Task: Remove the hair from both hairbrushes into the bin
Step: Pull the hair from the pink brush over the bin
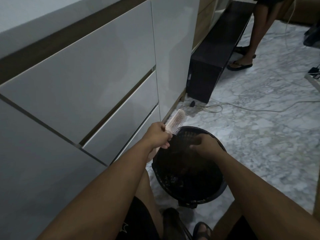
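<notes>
One pink hairbrush (175, 123) gripped by the left hand (156, 135); right hand (205, 144), fingers bunched, over one bin (213, 194).

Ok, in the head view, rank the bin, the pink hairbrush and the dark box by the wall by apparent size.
1. Black bin, though it is nearest the camera.
2. Dark box, farther off, so its true size may match or exceed the bin's.
3. Pink hairbrush, clearly smallest, held in the left hand.

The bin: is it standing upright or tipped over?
Upright. The bin stands on the floor with its round mouth facing up, and the right hand hangs over the opening.
</notes>
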